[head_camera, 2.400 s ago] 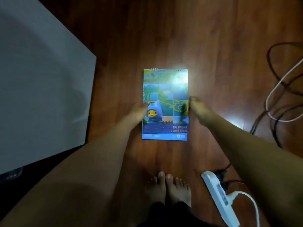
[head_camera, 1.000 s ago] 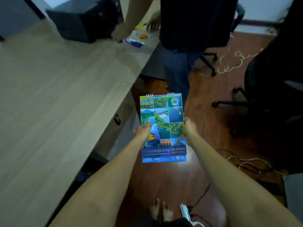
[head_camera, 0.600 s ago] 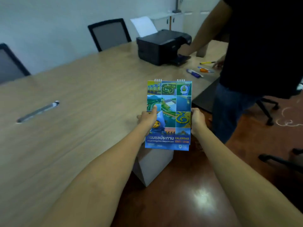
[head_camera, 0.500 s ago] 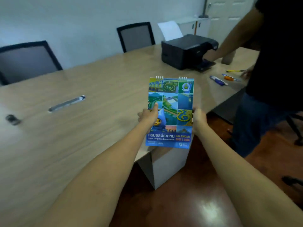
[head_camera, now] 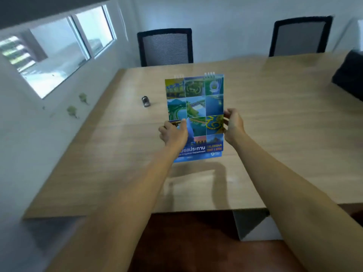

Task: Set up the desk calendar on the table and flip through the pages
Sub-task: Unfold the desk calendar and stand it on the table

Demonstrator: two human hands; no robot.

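I hold the desk calendar point(head_camera: 198, 107) upright in the air over the wooden table point(head_camera: 275, 134). Its cover is a grid of green and blue pictures with a blue title band at the bottom and wire rings on top. My left hand point(head_camera: 172, 134) grips its left edge, thumb on the cover. At the right edge, my right hand point(head_camera: 233, 124) pinches it with the fingers behind. The calendar's bottom edge hangs a little above the tabletop, casting a shadow in front.
A small dark object point(head_camera: 146, 101) lies on the table to the left of the calendar. Two black mesh chairs point(head_camera: 166, 47) point(head_camera: 300, 36) stand at the far side. A black printer corner point(head_camera: 349, 75) shows at the right edge. A window point(head_camera: 55, 54) is in the left wall.
I lifted the calendar from the floor with both hands, stood up and turned left; it now hangs over the table end. The other person and printer have slid out to the right.
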